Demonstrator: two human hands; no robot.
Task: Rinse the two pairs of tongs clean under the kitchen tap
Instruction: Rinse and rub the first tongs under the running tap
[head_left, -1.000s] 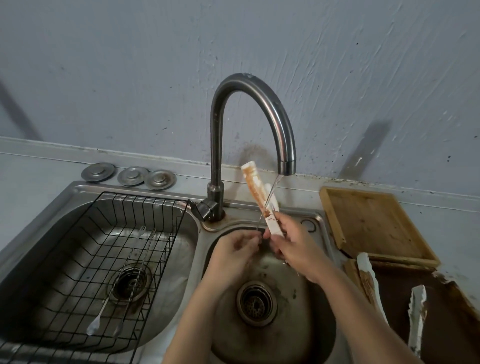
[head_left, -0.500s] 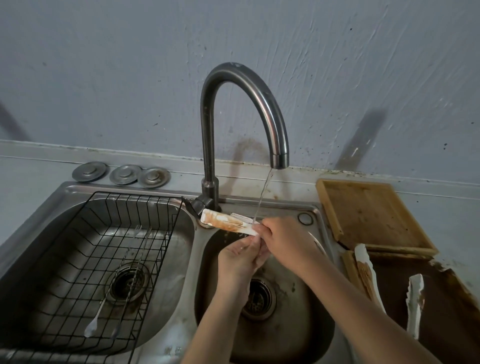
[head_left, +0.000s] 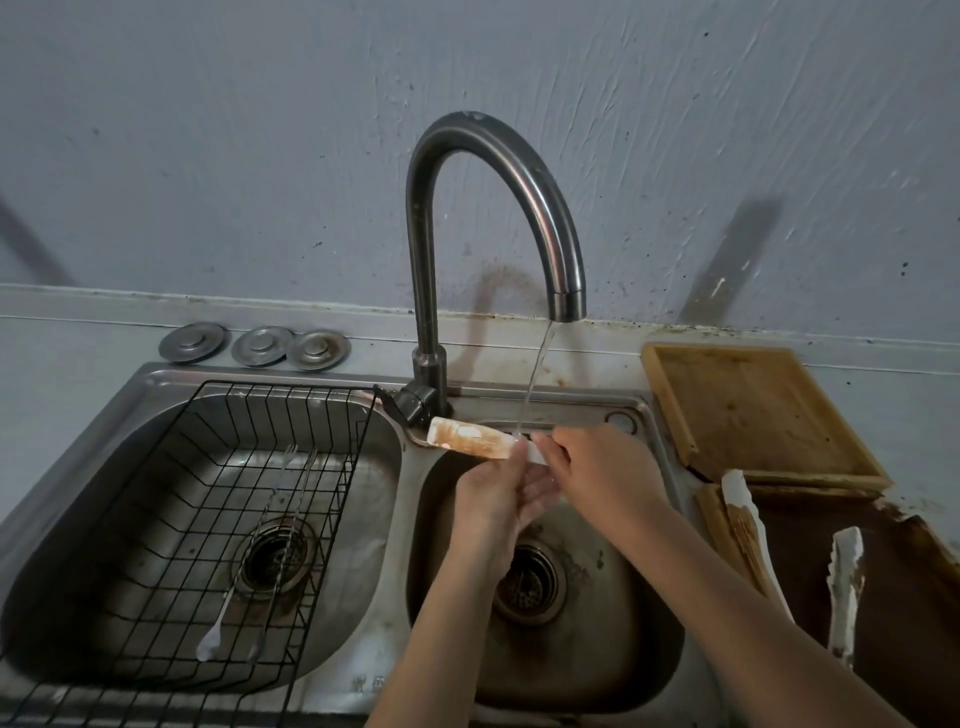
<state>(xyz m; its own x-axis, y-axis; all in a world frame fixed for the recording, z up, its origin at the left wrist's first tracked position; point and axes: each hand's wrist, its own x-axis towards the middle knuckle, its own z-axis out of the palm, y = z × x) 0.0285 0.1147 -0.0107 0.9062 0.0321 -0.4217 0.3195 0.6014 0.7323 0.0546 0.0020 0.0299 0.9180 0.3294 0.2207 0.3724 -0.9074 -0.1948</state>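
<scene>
Right basin (head_left: 613, 623) lies open below the hands (head_left: 550, 478); tap (head_left: 431, 291) blocks behind, wire rack (head_left: 218, 499) fills left basin

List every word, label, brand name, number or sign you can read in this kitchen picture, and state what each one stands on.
No text can be read.
One faint stamped mark on the sink's front rim, between the two basins: too small and blurred to read.
Tap, wooden trays, wall and the tongs show no lettering.

Dim, sharp (edges bowed), soft shadows.
</scene>
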